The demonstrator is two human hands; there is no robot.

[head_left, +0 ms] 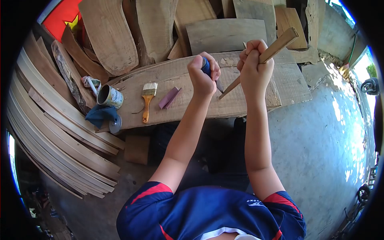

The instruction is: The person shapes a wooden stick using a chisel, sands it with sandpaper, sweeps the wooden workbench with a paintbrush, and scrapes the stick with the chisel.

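My left hand [203,76] is closed round the blue handle of a chisel [206,67]. Its dark blade [220,86] points down to the right, towards the plank; the tip's exact contact cannot be made out. In my right hand [256,66] a wooden stick [282,43] is gripped at a slant. Its upper end sticks out past the fist, while the lower end comes down beside the chisel's blade. Under both hands lies a broad wooden plank [188,108]. To the left on it are a paintbrush [148,96] and a folded piece of purple sandpaper [170,98].
A tin can [110,97] and a blue cloth [100,115] sit at the plank's left end. Long curved wood strips [68,140] are stacked at left. Wide boards [110,36] lean along the back. Grey concrete floor [316,148] spreads out at right.
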